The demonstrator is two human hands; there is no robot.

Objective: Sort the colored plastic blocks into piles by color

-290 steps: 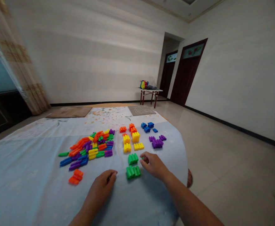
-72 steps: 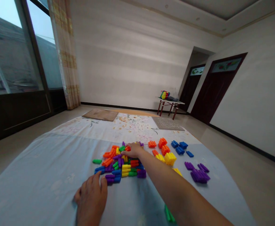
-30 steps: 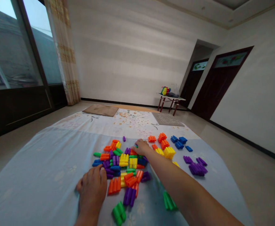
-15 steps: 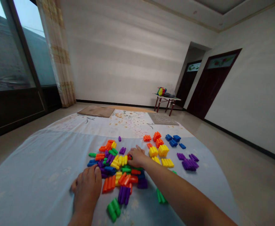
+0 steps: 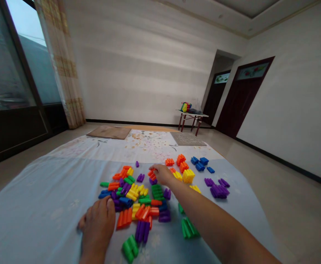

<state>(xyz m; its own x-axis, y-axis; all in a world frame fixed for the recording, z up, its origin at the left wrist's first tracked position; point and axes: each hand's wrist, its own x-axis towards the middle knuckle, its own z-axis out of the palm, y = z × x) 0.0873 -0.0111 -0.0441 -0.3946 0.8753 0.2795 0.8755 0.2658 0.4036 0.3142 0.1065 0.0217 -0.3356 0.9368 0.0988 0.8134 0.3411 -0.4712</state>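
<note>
Right hand (image 5: 163, 174) reaching far out over the sheet (image 5: 39, 205), fingers curled at the far edge of the mixed pile of blocks (image 5: 134, 194), touching small orange blocks (image 5: 151, 173) there; hard to tell if really pinched or just touched. Left hand (image 5: 97, 227) lying flat and loose on the sheet, palm down, holding nothing, fingertips just beside the near left edge of the pile. Lots of colors jumbled in the pile: orange, yellow, green, blue, purple. Row of orange blocks (image 5: 124, 218) just right of the left hand. Green pair (image 5: 130, 248) close to the bottom, near the left wrist. Another green bunch (image 5: 189, 227) tucked beside the right arm. Past the right hand, tidy groups by color: yellow stack (image 5: 188, 176), orange group (image 5: 180, 160), blue group (image 5: 200, 163), purple group (image 5: 218, 189) well off to the right. One lone purple block (image 5: 137, 164) beyond the pile. Far back by the wall, small desk (image 5: 192, 116) with a colorful bag (image 5: 186, 106) on top.
</note>
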